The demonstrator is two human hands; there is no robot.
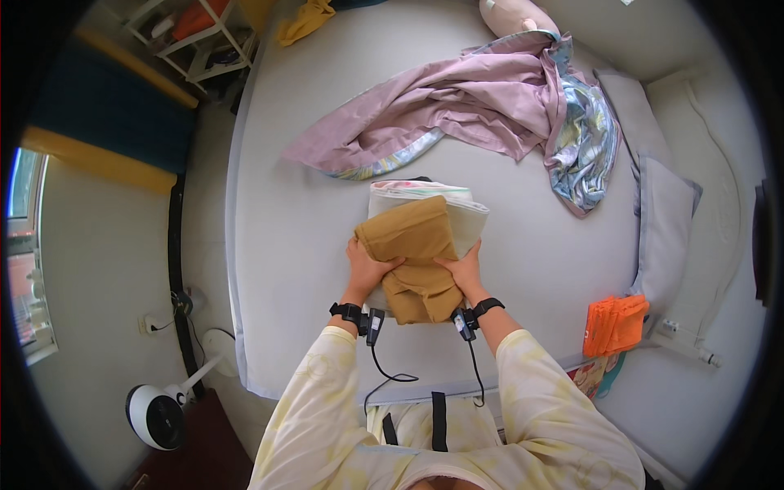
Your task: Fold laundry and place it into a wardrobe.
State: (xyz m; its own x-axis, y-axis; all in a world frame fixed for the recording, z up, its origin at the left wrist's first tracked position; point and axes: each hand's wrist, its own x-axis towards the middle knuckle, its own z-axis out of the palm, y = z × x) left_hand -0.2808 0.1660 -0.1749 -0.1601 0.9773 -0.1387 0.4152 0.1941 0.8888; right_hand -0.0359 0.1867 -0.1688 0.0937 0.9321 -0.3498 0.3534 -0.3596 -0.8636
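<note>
A folded tan garment [407, 229] lies on a stack of folded, pale cloths [471, 214] near the middle of the bed. My left hand [366, 266] grips the left side of the garment, its thumb on top and its other fingers mostly hidden. On the opposite side, my right hand [463, 269] holds the right edge the same way, close to the pale cloths. The lower part of the tan garment hangs or lies crumpled between my wrists. Part of something black shows behind the stack. Each wrist wears a black strap with a cabled device.
A rumpled pink and blue quilt [453, 110] spreads across the far side of the bed [294, 245]. Grey pillows [664, 226] lie at the right, with folded orange cloth [614, 324] near the right corner. A white fan [156, 416] stands at lower left.
</note>
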